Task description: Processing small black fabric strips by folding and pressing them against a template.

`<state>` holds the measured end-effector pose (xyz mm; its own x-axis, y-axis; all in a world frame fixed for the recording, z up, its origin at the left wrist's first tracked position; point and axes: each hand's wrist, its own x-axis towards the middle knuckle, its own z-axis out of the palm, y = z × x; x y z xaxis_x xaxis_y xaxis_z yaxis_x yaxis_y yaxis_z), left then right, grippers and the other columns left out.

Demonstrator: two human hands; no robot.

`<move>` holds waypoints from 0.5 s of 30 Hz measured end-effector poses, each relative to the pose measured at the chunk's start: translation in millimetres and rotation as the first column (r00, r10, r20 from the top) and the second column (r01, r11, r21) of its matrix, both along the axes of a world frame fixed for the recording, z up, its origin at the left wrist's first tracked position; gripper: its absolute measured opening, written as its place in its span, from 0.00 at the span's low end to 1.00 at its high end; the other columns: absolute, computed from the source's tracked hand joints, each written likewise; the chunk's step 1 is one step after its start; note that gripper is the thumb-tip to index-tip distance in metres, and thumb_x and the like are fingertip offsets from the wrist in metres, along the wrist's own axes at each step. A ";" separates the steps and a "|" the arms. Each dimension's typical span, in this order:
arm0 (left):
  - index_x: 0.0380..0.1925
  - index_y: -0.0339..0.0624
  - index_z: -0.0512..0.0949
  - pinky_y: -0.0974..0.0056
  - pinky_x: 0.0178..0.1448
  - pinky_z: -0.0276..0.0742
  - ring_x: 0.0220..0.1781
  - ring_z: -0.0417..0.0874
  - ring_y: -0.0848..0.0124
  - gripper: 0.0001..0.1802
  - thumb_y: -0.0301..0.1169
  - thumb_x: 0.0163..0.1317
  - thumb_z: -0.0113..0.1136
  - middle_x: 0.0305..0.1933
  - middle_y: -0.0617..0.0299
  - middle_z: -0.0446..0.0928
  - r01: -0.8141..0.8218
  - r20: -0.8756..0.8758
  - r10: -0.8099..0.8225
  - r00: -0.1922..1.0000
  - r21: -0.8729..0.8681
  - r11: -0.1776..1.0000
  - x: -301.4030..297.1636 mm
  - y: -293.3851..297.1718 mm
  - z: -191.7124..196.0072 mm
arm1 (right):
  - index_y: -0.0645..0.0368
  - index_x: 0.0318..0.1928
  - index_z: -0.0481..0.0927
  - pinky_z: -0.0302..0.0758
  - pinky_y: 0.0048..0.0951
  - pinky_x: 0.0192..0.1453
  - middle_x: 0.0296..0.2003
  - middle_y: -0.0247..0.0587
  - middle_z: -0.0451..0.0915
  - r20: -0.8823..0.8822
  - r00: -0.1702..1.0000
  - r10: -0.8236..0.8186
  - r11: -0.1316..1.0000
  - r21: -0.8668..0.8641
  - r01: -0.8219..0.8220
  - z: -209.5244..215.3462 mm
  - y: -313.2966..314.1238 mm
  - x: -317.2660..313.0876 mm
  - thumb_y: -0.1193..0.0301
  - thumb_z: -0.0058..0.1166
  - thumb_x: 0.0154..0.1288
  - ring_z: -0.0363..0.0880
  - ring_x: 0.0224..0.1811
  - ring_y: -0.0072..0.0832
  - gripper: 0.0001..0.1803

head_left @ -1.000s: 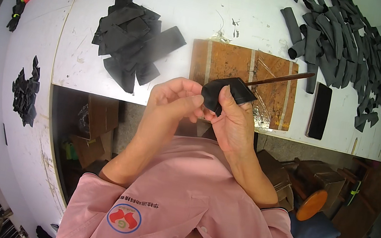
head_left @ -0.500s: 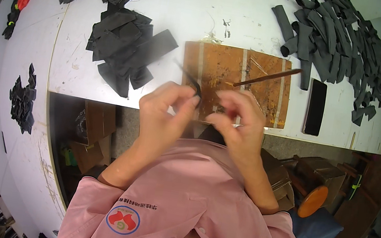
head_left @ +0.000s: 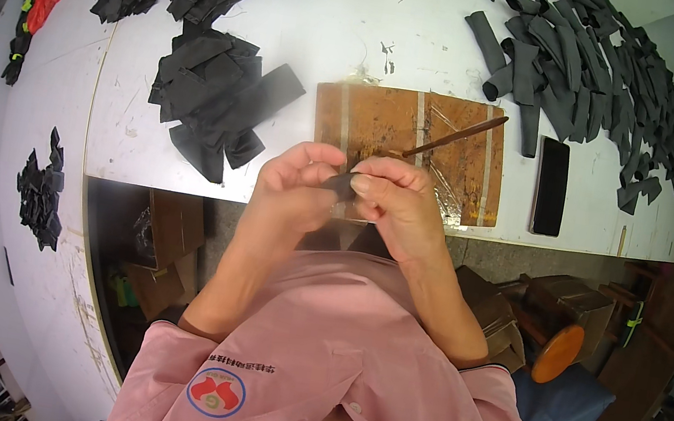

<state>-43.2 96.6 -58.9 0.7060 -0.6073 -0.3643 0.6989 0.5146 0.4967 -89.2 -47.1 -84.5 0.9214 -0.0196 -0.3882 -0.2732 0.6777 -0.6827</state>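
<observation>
The fingers of the left hand (head_left: 295, 184) and right hand (head_left: 398, 203) pinch a mostly hidden black fabric piece (head_left: 343, 185) by the near edge of the white surface (head_left: 365, 34). A loosened pinch could drop it over that edge; the right knuckles could knock the dark stick (head_left: 459, 135) on the brown board (head_left: 383, 116).
</observation>
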 end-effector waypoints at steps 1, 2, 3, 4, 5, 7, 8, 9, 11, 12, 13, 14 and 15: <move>0.37 0.32 0.71 0.80 0.15 0.50 0.13 0.59 0.88 0.16 0.14 0.44 0.51 0.26 0.65 0.71 -0.050 0.185 0.001 0.983 0.261 0.964 -1.4 -2.0 -2.3 | 0.63 0.30 0.74 0.58 0.15 0.20 0.21 0.29 0.70 -0.011 1.000 0.014 0.988 0.156 -0.012 -4.8 3.3 -3.0 0.76 0.51 0.55 0.62 0.18 0.13 0.03; 0.37 0.32 0.71 0.81 0.16 0.51 0.14 0.60 0.88 0.16 0.13 0.44 0.49 0.26 0.65 0.71 -0.144 0.358 -0.047 0.933 0.489 0.860 -3.3 -5.4 -4.0 | 0.63 0.30 0.74 0.58 0.15 0.20 0.21 0.29 0.70 -0.009 1.000 0.014 0.988 0.155 -0.012 -5.0 6.8 -4.0 0.76 0.51 0.55 0.62 0.18 0.13 0.03; 0.35 0.32 0.72 0.81 0.17 0.52 0.15 0.62 0.88 0.15 0.13 0.44 0.47 0.25 0.65 0.72 -0.294 0.456 0.047 0.889 0.488 0.822 -7.3 -14.1 -5.1 | 0.62 0.30 0.74 0.58 0.15 0.20 0.20 0.29 0.69 -0.021 1.000 0.000 0.964 0.265 0.005 -4.1 11.2 -3.6 0.75 0.50 0.56 0.62 0.18 0.13 0.03; 0.35 0.32 0.72 0.81 0.17 0.52 0.15 0.62 0.88 0.15 0.13 0.44 0.47 0.25 0.65 0.72 -0.297 0.457 0.050 0.888 0.486 0.822 -8.8 -17.1 -9.1 | 0.62 0.31 0.73 0.58 0.15 0.21 0.20 0.29 0.68 -0.035 0.999 -0.009 0.928 0.371 0.021 -2.6 13.7 -3.0 0.74 0.50 0.57 0.61 0.18 0.13 0.04; 0.34 0.33 0.72 0.81 0.17 0.53 0.15 0.62 0.88 0.14 0.13 0.45 0.47 0.24 0.66 0.72 -0.489 0.676 -0.031 0.736 0.563 0.666 -9.9 -18.8 -16.6 | 0.60 0.29 0.72 0.59 0.15 0.23 0.20 0.28 0.67 0.020 1.000 0.003 0.944 0.331 -0.009 3.2 12.1 -1.7 0.71 0.48 0.60 0.62 0.20 0.14 0.06; 0.34 0.33 0.71 0.81 0.17 0.55 0.14 0.62 0.87 0.12 0.13 0.48 0.46 0.23 0.66 0.72 -0.628 0.782 -0.097 0.616 0.562 0.539 -13.2 -21.7 -26.1 | 0.59 0.28 0.71 0.59 0.15 0.23 0.20 0.28 0.67 0.049 0.998 0.034 0.988 0.152 -0.041 1.8 10.3 -1.9 0.70 0.47 0.60 0.62 0.21 0.14 0.06; 0.34 0.33 0.71 0.81 0.17 0.55 0.14 0.62 0.87 0.12 0.13 0.48 0.46 0.23 0.66 0.72 -0.628 0.784 -0.097 0.613 0.559 0.541 -12.2 -22.0 -24.3 | 0.59 0.28 0.71 0.59 0.15 0.23 0.21 0.28 0.67 0.068 0.995 0.066 0.997 -0.031 -0.064 -0.6 9.0 -2.4 0.70 0.47 0.61 0.62 0.21 0.14 0.07; 0.35 0.33 0.70 0.80 0.16 0.56 0.13 0.62 0.87 0.12 0.13 0.49 0.46 0.23 0.65 0.73 -0.502 0.678 0.021 0.735 0.522 0.689 -9.7 -21.7 -18.7 | 0.58 0.28 0.71 0.60 0.15 0.24 0.21 0.27 0.67 0.090 0.996 0.024 1.000 -0.010 -0.023 -6.3 10.0 -3.0 0.69 0.46 0.62 0.63 0.22 0.14 0.08; 0.37 0.32 0.68 0.79 0.13 0.55 0.10 0.60 0.86 0.13 0.14 0.49 0.46 0.24 0.61 0.73 -0.296 0.451 0.100 0.887 0.388 0.873 -2.6 -21.4 -13.6 | 0.58 0.27 0.71 0.61 0.15 0.25 0.22 0.27 0.67 0.091 0.995 -0.042 0.999 0.017 0.040 -10.4 4.2 -1.8 0.69 0.47 0.61 0.63 0.23 0.14 0.08; 0.37 0.32 0.68 0.79 0.13 0.55 0.10 0.60 0.86 0.13 0.14 0.49 0.46 0.24 0.61 0.73 -0.292 0.455 0.097 0.885 0.382 0.877 -0.5 -18.2 -12.1 | 0.57 0.27 0.71 0.62 0.15 0.27 0.22 0.27 0.68 0.087 0.991 -0.106 0.994 0.049 0.102 -10.4 0.2 -1.5 0.69 0.47 0.61 0.63 0.23 0.14 0.08; 0.37 0.31 0.67 0.79 0.13 0.54 0.10 0.60 0.86 0.14 0.14 0.48 0.47 0.24 0.61 0.73 -0.034 0.290 -0.008 0.957 0.140 0.990 -0.2 -13.1 -8.9 | 0.58 0.27 0.71 0.64 0.16 0.31 0.25 0.29 0.69 0.101 0.990 -0.095 0.995 0.034 0.092 -5.7 -2.4 -3.5 0.69 0.47 0.61 0.64 0.25 0.15 0.08; 0.38 0.31 0.67 0.79 0.13 0.53 0.10 0.60 0.86 0.15 0.14 0.47 0.48 0.25 0.60 0.73 0.195 0.156 -0.171 0.973 -0.155 0.969 -0.4 -11.6 -4.6 | 0.58 0.27 0.71 0.64 0.16 0.31 0.25 0.29 0.69 0.104 0.989 -0.102 0.995 0.030 0.100 0.3 0.5 -5.9 0.69 0.47 0.61 0.64 0.25 0.15 0.08; 0.41 0.30 0.66 0.80 0.13 0.53 0.11 0.59 0.86 0.18 0.15 0.46 0.49 0.25 0.60 0.73 0.241 0.088 -0.224 0.971 -0.367 0.898 -0.2 -14.1 3.8 | 0.59 0.27 0.71 0.64 0.17 0.33 0.26 0.30 0.69 0.205 0.971 -0.123 0.992 0.060 0.113 6.4 6.8 -8.3 0.69 0.47 0.62 0.65 0.27 0.16 0.08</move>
<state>-43.4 82.5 -55.1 0.5377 -0.8415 -0.0525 0.8041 0.4930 0.3324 -97.5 -40.3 -78.1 0.9743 -0.1191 -0.1914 -0.0449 0.7296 -0.6824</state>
